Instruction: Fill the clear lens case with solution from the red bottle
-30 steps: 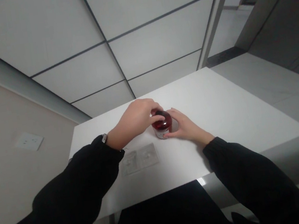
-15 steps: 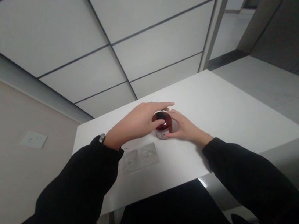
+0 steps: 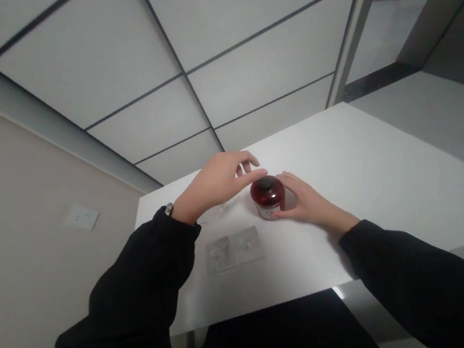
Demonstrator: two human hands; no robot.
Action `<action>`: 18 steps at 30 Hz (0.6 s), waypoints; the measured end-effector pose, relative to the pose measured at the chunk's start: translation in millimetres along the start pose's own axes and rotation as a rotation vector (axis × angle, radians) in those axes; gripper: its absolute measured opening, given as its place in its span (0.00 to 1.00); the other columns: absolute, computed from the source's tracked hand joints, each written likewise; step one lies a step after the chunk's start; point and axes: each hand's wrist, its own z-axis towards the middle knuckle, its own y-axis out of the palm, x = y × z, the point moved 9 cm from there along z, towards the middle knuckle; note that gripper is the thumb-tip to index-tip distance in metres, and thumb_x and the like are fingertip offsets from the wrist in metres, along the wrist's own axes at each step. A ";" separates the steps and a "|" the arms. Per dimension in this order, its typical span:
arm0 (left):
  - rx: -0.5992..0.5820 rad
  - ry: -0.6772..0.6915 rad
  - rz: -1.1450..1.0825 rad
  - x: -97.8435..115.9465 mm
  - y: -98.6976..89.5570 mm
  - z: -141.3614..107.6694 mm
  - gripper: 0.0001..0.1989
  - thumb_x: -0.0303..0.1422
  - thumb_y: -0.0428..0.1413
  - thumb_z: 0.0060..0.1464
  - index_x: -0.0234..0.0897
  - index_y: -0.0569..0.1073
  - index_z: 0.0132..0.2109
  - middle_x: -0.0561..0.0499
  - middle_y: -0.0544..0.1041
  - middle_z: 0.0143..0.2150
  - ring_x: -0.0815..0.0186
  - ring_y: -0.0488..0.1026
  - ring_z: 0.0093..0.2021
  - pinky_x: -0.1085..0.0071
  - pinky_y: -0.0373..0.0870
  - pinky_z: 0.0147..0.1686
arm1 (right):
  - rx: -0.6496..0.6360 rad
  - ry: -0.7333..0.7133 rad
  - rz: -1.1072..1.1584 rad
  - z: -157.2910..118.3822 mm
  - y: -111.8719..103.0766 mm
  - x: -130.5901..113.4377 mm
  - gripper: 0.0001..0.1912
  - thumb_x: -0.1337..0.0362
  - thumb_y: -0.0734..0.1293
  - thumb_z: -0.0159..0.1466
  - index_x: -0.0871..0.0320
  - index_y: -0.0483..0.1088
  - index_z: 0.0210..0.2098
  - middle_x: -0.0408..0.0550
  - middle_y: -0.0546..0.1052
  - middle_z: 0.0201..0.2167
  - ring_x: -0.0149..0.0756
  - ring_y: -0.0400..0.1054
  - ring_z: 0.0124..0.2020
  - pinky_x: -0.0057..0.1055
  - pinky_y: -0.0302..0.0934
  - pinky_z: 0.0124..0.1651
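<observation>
A rounded dark-red bottle with a black cap and a pale label stands upright on the white table. My right hand is wrapped round its right side, thumb at the label and fingers behind. Over the cap hovers my left hand, its thumb apart from the loosely curved fingers. The thumb tip overlaps the cap's upper edge; whether it touches cannot be seen. In front of the bottle lies a flat, clear plastic piece with two square sections.
White sliding panels with dark strips rise behind the table. A wall socket is on the left wall. Grey floor stretches out to the right, and the table's near edge runs in front of my lap.
My left hand has lifted off the bottle's top and drawn slightly left of it, uncovering more of the bottle. My right hand keeps its hold. The whole view has shifted.
</observation>
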 end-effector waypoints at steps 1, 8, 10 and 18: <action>0.002 -0.009 0.003 -1.1 3.0 1.5 0.21 0.49 0.58 0.69 0.37 0.82 0.52 0.47 0.85 0.44 0.60 0.79 0.41 0.64 0.71 0.43 | 0.008 -0.006 -0.003 0.0 0.3 0.7 0.39 0.44 0.80 0.59 0.47 0.71 0.65 0.54 0.79 0.55 0.58 0.72 0.55 0.61 0.69 0.59; -0.076 0.272 0.118 32.1 28.1 3.9 0.09 0.32 0.57 0.70 0.36 0.82 0.47 0.45 0.84 0.47 0.59 0.79 0.47 0.63 0.72 0.49 | 0.034 -0.019 0.006 -0.3 1.7 4.8 0.36 0.44 0.80 0.59 0.47 0.73 0.62 0.54 0.80 0.54 0.58 0.73 0.55 0.61 0.69 0.59; -0.150 0.388 0.017 37.1 29.6 -2.6 0.14 0.25 0.53 0.70 0.39 0.80 0.55 0.46 0.84 0.52 0.61 0.80 0.51 0.63 0.74 0.53 | 0.039 -0.016 0.009 -0.4 0.9 4.9 0.38 0.44 0.81 0.59 0.47 0.72 0.64 0.54 0.79 0.56 0.58 0.73 0.57 0.62 0.69 0.60; 0.066 0.262 0.016 13.3 12.9 -3.8 0.15 0.42 0.60 0.70 0.36 0.81 0.53 0.44 0.84 0.48 0.58 0.80 0.48 0.61 0.75 0.52 | 0.037 0.013 0.014 -1.9 -0.6 5.1 0.39 0.42 0.80 0.59 0.44 0.70 0.65 0.53 0.79 0.56 0.58 0.73 0.56 0.62 0.69 0.61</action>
